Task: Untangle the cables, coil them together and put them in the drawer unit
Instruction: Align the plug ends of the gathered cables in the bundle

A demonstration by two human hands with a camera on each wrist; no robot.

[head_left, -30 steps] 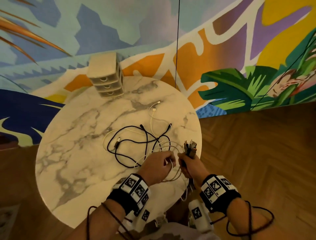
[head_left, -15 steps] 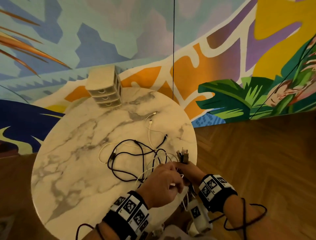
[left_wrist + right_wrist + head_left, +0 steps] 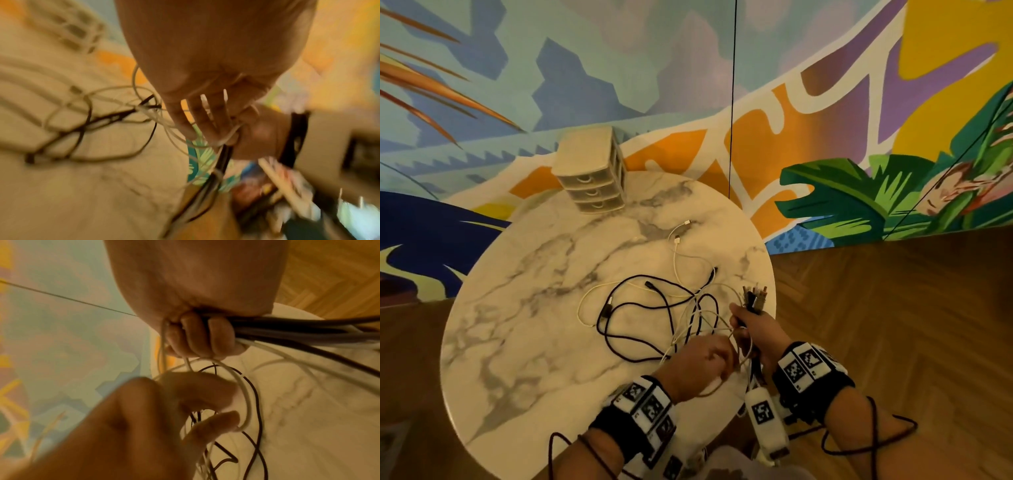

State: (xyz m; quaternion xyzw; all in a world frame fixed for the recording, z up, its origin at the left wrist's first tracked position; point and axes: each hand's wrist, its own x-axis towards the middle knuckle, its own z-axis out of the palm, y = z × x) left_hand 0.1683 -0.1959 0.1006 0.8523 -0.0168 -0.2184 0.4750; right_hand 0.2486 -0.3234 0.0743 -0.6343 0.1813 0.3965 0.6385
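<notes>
right hand [image 3: 197, 335] grips cables [image 3: 287, 327] | connector ends [image 3: 755, 296] (head view only)

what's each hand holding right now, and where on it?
Right hand grips the bundle of cables just below their gathered plug ends, fingers curled round it. Left hand pinches a white cable mid-length, at a loop beside the right hand.

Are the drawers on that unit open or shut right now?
Shut. All three drawers sit flush with the unit front, none pulled out.
</notes>
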